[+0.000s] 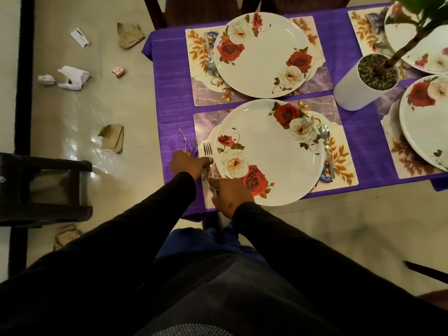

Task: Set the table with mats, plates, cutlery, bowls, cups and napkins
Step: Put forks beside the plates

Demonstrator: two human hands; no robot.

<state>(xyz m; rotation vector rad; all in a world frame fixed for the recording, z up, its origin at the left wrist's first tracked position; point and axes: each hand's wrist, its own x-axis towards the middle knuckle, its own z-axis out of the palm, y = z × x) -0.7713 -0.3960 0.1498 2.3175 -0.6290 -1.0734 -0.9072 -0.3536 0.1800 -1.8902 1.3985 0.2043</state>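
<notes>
A white rose-patterned plate (271, 151) lies on a floral mat (339, 146) at the near edge of the purple table (174, 110). A spoon (326, 146) lies to its right. My left hand (188, 163) grips a bunch of forks (190, 144) just left of the plate. One fork (208, 151) lies on the mat beside the plate, and my right hand (230, 192) pinches its handle end. A second plate (263, 54) sits on the far mat (198, 69) with a spoon (209, 54) at its left.
A white pot with a plant (363, 83) stands right of the two plates. Two more plates (426, 122) on mats lie at the right edge. Crumpled paper and cardboard scraps (72, 77) litter the floor at left. A dark chair (43, 187) stands near left.
</notes>
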